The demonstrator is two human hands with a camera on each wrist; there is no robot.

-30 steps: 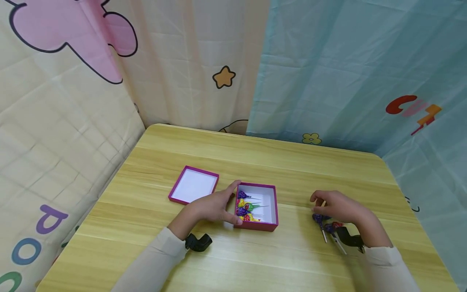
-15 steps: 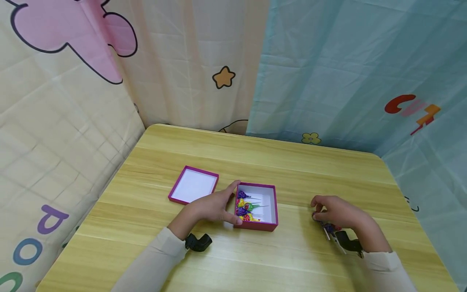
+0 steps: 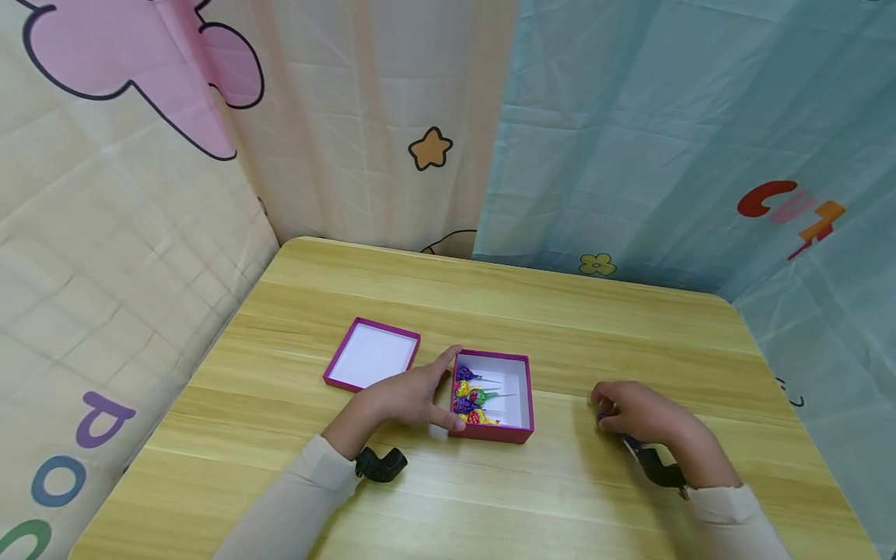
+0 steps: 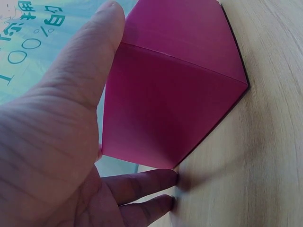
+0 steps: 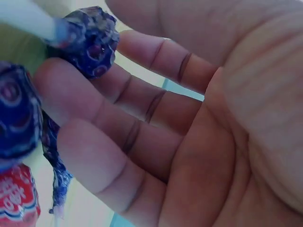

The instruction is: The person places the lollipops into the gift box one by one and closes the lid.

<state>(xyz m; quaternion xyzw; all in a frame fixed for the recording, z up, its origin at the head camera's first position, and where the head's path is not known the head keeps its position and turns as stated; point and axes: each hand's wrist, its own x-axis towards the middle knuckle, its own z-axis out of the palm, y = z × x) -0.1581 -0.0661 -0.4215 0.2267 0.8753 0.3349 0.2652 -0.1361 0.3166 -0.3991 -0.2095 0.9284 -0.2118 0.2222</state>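
Note:
My left hand [image 3: 409, 395] holds the left side of an open magenta box [image 3: 518, 437], thumb at the front corner and a finger at the back corner. In the left wrist view the thumb lies along the box [image 4: 165, 90], with two fingers below it near the table. Wrapped lollipops [image 3: 463, 406] lie in the box's left part, sticks pointing right. Over the table to the right, my right hand [image 3: 640, 412] pinches a purple-wrapped lollipop [image 5: 92, 45] at its fingertips. Beside those fingers are another purple lollipop [image 5: 16, 111] and a red one [image 5: 16, 194], mostly hidden in the head view.
The box lid [image 3: 374, 356], white inside with a magenta rim, lies behind and left of the box. The wooden table [image 3: 504, 311] reaches back to patterned curtains [image 3: 595, 140]. A black wrist mount [image 3: 380, 465] hangs under the left wrist, another [image 3: 661, 470] under the right.
My right hand has come down onto the lollipops, its fingers closing on one, and shifted slightly left. It now covers most of the lollipops there. My left hand and the box stay put.

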